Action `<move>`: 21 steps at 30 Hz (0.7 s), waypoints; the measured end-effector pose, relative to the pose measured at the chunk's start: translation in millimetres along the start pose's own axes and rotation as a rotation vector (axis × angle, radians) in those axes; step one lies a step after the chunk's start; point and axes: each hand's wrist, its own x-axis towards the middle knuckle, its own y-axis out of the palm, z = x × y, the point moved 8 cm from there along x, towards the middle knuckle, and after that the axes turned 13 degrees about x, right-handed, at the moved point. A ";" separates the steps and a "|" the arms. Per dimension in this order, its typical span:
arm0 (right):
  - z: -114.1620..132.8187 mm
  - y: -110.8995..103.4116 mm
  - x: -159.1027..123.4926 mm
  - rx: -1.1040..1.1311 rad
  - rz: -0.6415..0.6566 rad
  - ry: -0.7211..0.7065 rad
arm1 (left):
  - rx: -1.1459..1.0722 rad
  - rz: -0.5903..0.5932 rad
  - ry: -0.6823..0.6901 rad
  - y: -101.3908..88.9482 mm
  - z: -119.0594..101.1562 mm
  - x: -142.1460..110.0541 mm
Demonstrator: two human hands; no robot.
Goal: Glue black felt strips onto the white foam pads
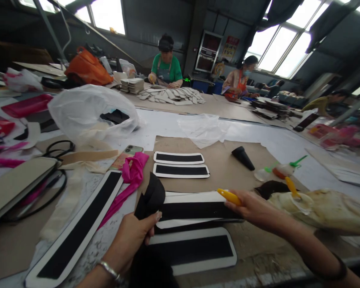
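Note:
My left hand is closed on the end of a black fabric strip that curls upward. The strip runs right over a white-edged black panel. My right hand rests on the panel's right end, fingers closed round a yellow-handled tool. A second white-bordered black panel lies just below. Two smaller panels lie further out on brown paper.
A long black-and-white panel and a pink ribbon lie at left, beside a phone and a plastic bag. A black cone, glue bottles and a glue-smeared rag sit at right. Two people work across the table.

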 end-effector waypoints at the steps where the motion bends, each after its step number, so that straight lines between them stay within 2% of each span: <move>1: -2.3 0.6 0.0 -0.038 -0.021 0.009 | 0.007 -0.004 -0.005 -0.2 1.0 -0.1; 5: -4.4 3.0 3.3 -0.233 -0.105 -0.004 | 0.079 -0.053 -0.023 -3.3 4.7 0.7; 9: -4.3 2.3 7.0 -0.376 -0.178 0.000 | 0.069 -0.050 -0.037 -2.2 7.0 2.2; 15: -2.8 2.2 11.4 -0.427 -0.222 -0.039 | 0.107 -0.066 -0.046 0.2 8.1 5.0; 21: -4.6 3.6 15.7 -0.430 -0.211 -0.050 | 0.160 -0.081 -0.071 0.3 10.0 6.4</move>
